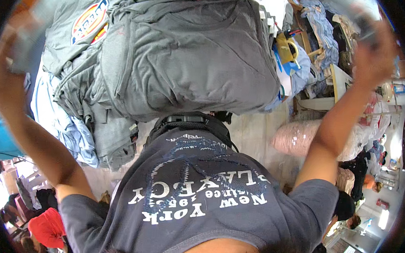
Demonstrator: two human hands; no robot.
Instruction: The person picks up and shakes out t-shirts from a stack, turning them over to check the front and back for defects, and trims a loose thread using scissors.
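Observation:
A big heap of grey garments (188,56) lies in front of me, one of them bearing a round coloured patch (89,20). My left hand (4,63) is raised at the far left, blurred, closed on the edge of a grey cloth (29,41) that joins the heap. At the upper right, also blurred, my right hand (374,51) is lifted with its fingers closed around a dark item (366,26) whose kind I cannot make out. My dark printed shirt (198,196) fills the lower middle.
Light blue garments (68,127) hang under the heap at the left. A pink sack (294,137) lies on the floor at the right, near a white table (337,83) and more clothes (320,27). Other people (48,226) stand at the lower left and at the right (360,166).

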